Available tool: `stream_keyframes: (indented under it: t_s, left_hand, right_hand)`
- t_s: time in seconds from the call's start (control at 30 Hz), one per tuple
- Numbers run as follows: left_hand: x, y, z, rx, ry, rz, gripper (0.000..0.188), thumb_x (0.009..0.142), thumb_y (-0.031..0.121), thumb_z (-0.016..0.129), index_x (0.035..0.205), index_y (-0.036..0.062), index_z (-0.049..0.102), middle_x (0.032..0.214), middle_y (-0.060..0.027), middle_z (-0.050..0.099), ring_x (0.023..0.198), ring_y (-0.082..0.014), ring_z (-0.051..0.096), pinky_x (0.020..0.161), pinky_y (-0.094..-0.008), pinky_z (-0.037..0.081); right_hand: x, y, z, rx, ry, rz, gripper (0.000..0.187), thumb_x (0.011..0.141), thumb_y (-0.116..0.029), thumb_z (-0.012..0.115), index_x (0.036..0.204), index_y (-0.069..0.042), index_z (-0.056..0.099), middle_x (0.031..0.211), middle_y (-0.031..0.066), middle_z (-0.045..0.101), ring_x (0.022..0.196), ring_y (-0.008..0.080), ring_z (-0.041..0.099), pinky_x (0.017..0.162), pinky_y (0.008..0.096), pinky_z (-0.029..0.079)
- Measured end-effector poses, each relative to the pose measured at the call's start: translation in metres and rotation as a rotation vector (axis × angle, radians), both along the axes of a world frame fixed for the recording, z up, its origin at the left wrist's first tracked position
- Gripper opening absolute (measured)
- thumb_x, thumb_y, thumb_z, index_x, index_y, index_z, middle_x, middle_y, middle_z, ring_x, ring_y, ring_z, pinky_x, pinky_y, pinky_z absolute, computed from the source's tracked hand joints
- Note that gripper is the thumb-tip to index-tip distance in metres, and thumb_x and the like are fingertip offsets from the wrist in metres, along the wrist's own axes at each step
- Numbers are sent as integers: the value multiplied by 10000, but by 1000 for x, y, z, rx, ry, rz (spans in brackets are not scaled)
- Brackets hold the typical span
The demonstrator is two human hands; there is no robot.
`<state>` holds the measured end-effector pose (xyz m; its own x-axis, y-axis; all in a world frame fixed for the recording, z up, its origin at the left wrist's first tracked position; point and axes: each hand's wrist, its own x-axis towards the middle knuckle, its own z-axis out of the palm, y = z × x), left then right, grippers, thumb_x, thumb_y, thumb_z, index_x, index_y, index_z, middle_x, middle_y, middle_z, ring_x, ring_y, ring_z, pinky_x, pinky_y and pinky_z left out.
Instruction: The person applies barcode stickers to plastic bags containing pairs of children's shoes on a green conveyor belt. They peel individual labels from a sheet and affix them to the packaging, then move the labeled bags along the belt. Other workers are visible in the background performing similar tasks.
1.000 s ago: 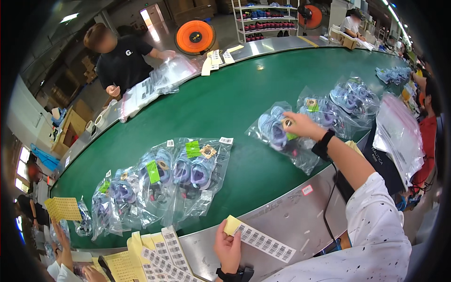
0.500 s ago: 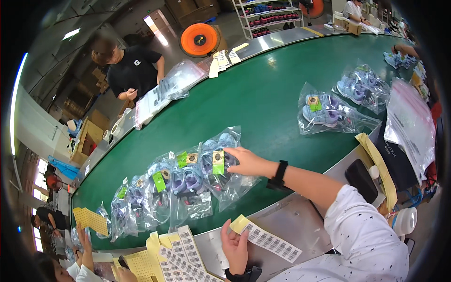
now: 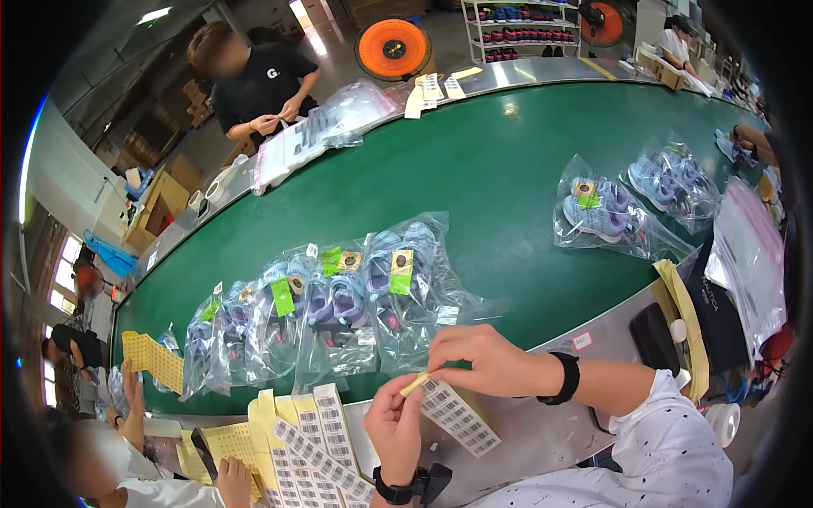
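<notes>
My left hand (image 3: 397, 423) is closed on a strip of barcode labels (image 3: 461, 417) with a yellow backing, gripping it by its upper end. The fingertips of my right hand (image 3: 481, 362) pinch at that same end; whether a single label has lifted there is too small to tell. Just beyond my hands, on the green belt, lies a clear-bagged pair of light blue and purple shoes (image 3: 415, 254) with a green and tan tag. Several more bagged pairs (image 3: 343, 296) stand in a row to its left.
More label sheets (image 3: 326, 440) lie on the metal ledge (image 3: 542, 415) to my left. Two bagged pairs (image 3: 593, 207) sit farther right on the green belt (image 3: 500, 169). A dark case (image 3: 654, 339) and clear bags (image 3: 749, 262) are at my right. Co-workers stand across the belt and at my left.
My right hand has left the nearest bagged shoes and come back to the label strip, meeting my left hand. The co-worker across the belt has brought both hands together.
</notes>
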<state>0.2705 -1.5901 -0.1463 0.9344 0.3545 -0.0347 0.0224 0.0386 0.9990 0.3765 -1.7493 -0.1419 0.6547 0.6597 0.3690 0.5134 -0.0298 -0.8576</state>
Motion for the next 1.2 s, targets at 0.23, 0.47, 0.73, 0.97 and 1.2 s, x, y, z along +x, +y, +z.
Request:
stream_keyframes:
  t_s: [0.23,0.47,0.73,0.97,1.2]
  left_hand:
    - [-2,1,-8,-92,76,-118,442,882,-55,610,1295,-39,456,1068,-131,657,898,-134,660,743,-217,530]
    - [-5,7,-38,-157,212,-112,529,846,-64,628,1329,-23,415,1126,-142,630,944,-167,658,776,-252,544]
    - [-35,-19,-77,-103,159,-157,461,875,-49,597,1310,-40,444,1081,-152,648,937,-157,648,778,-246,516]
    - [-30,-28,-82,-87,163,-147,427,874,-89,552,1288,-73,448,1104,-177,642,995,-184,642,837,-266,506]
    - [-29,-32,-69,-44,364,-211,387,916,-3,566,1293,-38,484,1144,-165,622,1051,-206,605,896,-287,472]
  right_hand:
    - [-7,10,-15,-83,-394,-49,74,803,-38,630,838,-16,568,865,93,564,835,272,572,706,375,476]
    - [34,-5,26,34,3,-119,30,864,-42,590,863,-24,566,854,93,576,803,197,580,703,313,477]
    - [257,-28,-55,-120,571,-374,118,807,-138,719,852,-53,652,887,40,636,815,129,577,686,299,490]
    - [290,-14,-105,27,1066,-227,121,899,-97,627,973,-5,598,1015,111,635,895,215,643,861,382,540]
    - [291,-1,-110,14,1102,-263,98,845,-39,651,905,37,646,925,164,682,869,263,672,764,375,559]
